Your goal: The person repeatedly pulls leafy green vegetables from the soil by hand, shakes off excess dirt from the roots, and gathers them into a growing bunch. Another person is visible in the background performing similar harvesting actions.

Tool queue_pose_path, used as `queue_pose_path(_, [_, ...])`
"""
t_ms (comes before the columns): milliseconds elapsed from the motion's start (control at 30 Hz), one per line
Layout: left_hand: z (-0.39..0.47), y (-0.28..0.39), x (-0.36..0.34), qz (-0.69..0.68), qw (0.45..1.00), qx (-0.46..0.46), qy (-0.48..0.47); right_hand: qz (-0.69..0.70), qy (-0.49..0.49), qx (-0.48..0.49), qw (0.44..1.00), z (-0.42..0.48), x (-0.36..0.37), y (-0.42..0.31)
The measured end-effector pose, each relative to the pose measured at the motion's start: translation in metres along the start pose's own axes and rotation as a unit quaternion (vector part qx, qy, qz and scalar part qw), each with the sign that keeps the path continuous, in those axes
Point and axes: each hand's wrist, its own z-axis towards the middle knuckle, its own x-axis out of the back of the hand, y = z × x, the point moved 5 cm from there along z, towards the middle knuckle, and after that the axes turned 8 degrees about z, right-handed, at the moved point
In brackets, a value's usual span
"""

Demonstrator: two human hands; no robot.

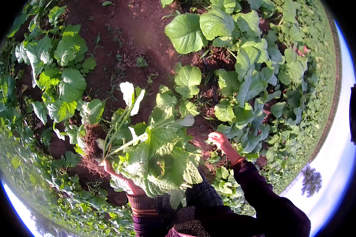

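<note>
My left hand (107,169) grips a bunch of uprooted leafy green plants (164,158) by the base of their stems. Brown fibrous roots (92,145) stick out past that hand on the left. The broad leaves spread to the right across my forearm and in front of my legs. My right hand (219,139) is apart from the bunch, above the soil beside the right-hand row of plants. Its fingers are curled and brightly lit, so whether they pinch something small is unclear.
Rows of broad-leaved plants grow on the right (249,80) and on the left (60,71). Reddish-brown soil (127,32) with small weeds runs between them. A dark drip line (215,93) seems to lie along the right row. A distant tree (311,180) stands at the field's edge.
</note>
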Motion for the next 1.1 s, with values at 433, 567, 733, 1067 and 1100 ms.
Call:
queue_pose_path(433, [-0.055,0.068,-0.118,0.011,0.992,-0.047,-0.115,0.034,0.095,0.049,0.994,-0.075,0.085,-0.109])
queue_pose_path(567, [-0.021,0.094,-0.149,0.028,0.993,-0.057,-0.099,0.015,0.126,0.047,0.991,-0.076,0.081,-0.156])
queue_pose_path(733, [0.055,0.119,-0.195,0.063,0.995,-0.036,-0.065,0.144,0.14,-0.033,0.979,-0.065,0.074,-0.179])
queue_pose_path(1067, [0.125,0.178,-0.32,0.09,0.985,0.086,-0.121,-0.187,0.142,0.051,0.971,-0.012,0.004,-0.342])
queue_pose_path(1100, [0.129,0.177,-0.333,0.086,0.983,0.097,-0.128,-0.172,0.168,0.135,0.961,0.009,0.012,-0.323])
